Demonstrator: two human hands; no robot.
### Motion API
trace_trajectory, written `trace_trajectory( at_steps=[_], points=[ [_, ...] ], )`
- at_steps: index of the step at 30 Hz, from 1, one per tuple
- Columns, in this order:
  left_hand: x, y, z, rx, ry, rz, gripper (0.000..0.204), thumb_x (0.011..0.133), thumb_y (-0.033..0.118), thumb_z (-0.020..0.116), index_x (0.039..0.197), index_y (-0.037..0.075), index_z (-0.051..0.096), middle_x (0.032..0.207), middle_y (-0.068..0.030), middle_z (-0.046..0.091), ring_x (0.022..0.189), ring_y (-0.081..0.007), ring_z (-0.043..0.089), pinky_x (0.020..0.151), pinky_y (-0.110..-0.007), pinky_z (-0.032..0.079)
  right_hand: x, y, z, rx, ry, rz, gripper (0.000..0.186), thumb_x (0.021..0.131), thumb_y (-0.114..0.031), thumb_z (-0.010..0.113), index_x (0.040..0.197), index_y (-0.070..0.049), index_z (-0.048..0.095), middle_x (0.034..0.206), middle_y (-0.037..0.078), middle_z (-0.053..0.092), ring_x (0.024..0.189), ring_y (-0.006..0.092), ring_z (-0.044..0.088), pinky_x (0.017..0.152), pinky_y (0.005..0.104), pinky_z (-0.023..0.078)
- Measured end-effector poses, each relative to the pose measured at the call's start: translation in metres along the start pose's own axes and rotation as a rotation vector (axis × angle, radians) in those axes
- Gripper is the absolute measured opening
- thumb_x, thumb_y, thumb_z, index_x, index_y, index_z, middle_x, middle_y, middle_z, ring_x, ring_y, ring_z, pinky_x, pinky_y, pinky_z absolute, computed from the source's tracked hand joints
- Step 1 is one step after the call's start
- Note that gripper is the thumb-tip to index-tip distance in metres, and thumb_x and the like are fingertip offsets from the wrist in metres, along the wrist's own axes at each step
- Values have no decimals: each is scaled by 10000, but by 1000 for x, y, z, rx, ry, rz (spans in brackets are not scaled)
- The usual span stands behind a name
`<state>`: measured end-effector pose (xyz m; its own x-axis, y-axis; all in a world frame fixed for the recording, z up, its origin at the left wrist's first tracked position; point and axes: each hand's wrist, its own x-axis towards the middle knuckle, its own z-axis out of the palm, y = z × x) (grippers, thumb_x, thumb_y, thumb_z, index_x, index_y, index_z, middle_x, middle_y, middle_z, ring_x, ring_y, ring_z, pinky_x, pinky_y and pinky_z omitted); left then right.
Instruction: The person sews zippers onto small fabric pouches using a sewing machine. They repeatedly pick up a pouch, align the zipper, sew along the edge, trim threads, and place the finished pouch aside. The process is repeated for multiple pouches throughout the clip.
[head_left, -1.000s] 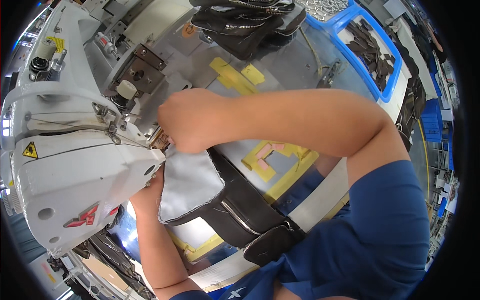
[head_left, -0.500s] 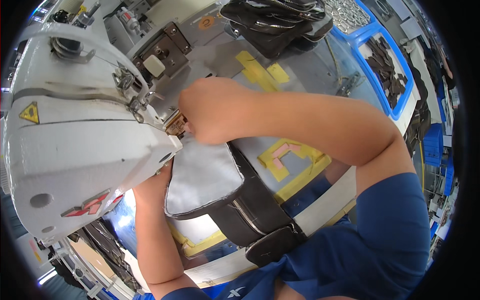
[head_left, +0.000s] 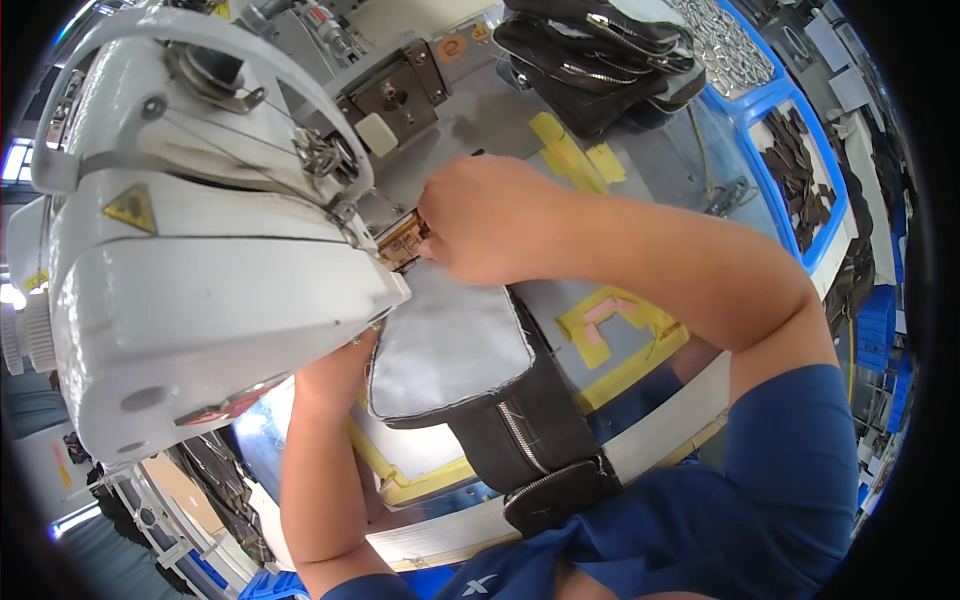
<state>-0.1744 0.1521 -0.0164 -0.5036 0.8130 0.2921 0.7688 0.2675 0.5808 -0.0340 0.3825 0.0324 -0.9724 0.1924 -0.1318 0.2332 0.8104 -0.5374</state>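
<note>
A black fabric bag piece (head_left: 555,395) with a silvery-grey lining side (head_left: 450,340) lies on the work table, with its far end under the head of a white sewing machine (head_left: 230,290). My right hand (head_left: 490,220) is closed at that far end, its curled fingers on the piece beside a brownish metal plate (head_left: 402,240) near the needle area. From the lower left, my left hand (head_left: 340,375) reaches along the left edge of the piece. The machine head hides its fingers. A zipper (head_left: 522,437) and a small zipped pocket (head_left: 562,495) hang toward me.
Black zippered pieces (head_left: 600,70) are stacked at the back. Blue trays to the right hold metal parts (head_left: 725,45) and dark scraps (head_left: 795,170). Yellow tape (head_left: 570,150) marks the table. A small pair of snips (head_left: 730,198) lies near the trays.
The view has shifted, so the machine, bag piece and table appear farther right. Both hands keep about the same place on the piece.
</note>
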Motion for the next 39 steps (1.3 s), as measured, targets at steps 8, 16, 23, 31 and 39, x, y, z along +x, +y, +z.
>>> trace_trajectory(
  at_steps=[8,16,23,31,39],
  points=[
    [6,8,2,-9,2,66,280,837,94,944,1052,-19,805,1003,-105,810,903,-202,757,859,-361,605,-1,2,2,-27,6,-1,219,860,-199,712,892,2,794,833,210,761,857,430,756,737,531,609],
    [4,1,7,-40,42,60,330,822,91,952,1087,-26,794,1020,-101,806,921,-203,753,864,-356,601,-2,0,-3,-35,-19,41,220,882,-207,710,905,-6,797,839,217,758,858,441,754,750,532,606],
    [3,1,11,18,24,45,326,819,67,942,1091,-24,786,1040,-95,800,922,-195,747,862,-359,603,-3,2,0,-47,-10,48,263,903,-248,724,907,8,787,845,218,757,880,446,756,769,529,607],
    [13,12,-1,216,-15,163,229,868,71,860,1077,5,792,981,-125,795,850,-244,757,792,-381,601,0,-3,0,-60,-43,53,278,929,-265,740,959,4,803,892,213,774,919,437,764,801,520,617],
    [-11,61,-55,462,-418,-67,486,820,133,883,1253,-7,711,1102,-222,720,1006,-403,675,868,-479,546,-6,10,-2,53,8,17,298,923,-296,729,871,-6,772,828,190,753,864,427,743,775,518,579]
  ],
)
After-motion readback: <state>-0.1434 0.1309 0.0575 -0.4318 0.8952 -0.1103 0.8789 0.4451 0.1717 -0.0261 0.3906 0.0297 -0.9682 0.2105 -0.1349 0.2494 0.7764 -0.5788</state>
